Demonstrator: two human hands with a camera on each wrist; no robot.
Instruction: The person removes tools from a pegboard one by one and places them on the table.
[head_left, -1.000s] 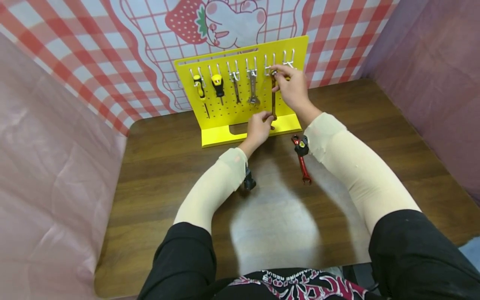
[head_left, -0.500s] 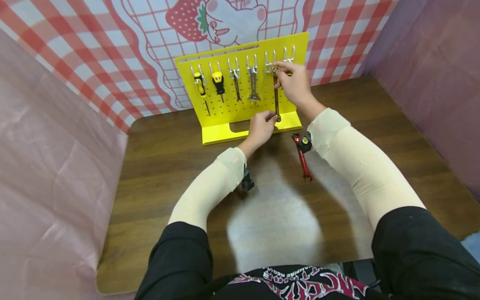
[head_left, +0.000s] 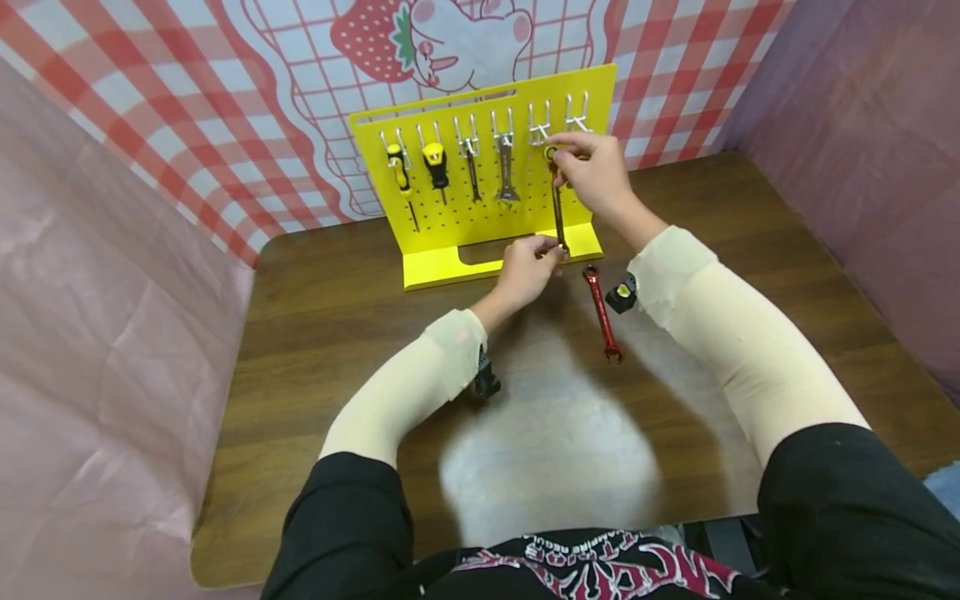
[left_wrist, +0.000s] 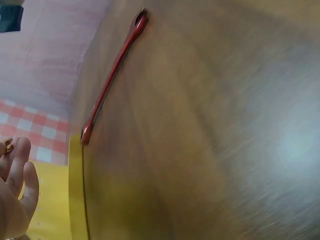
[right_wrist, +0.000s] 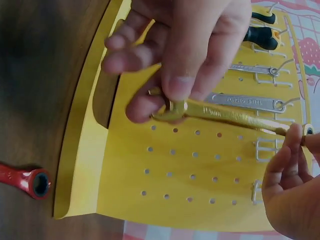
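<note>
Both hands hold a gold combination wrench in front of the yellow pegboard. My right hand pinches its ring end between thumb and fingers, just below a pair of metal hooks. At the lower, open-jawed end, my left hand pinches with thumb and fingertips. The right wrist view shows the left thumb pressed on the gold wrench beside its open jaw. Only that jaw's tip shows in the left wrist view, above the left hand. A red wrench lies on the table, right of the left hand.
Two yellow-and-black screwdrivers, a small silver wrench and a larger silver wrench hang on the pegboard. More hooks are at its right end. The board stands on the wooden table, before a checked cloth.
The gold wrench has come down and slightly right, away from the hooks, its lower end swinging right. Both hands have moved with it, keeping their grip.
</note>
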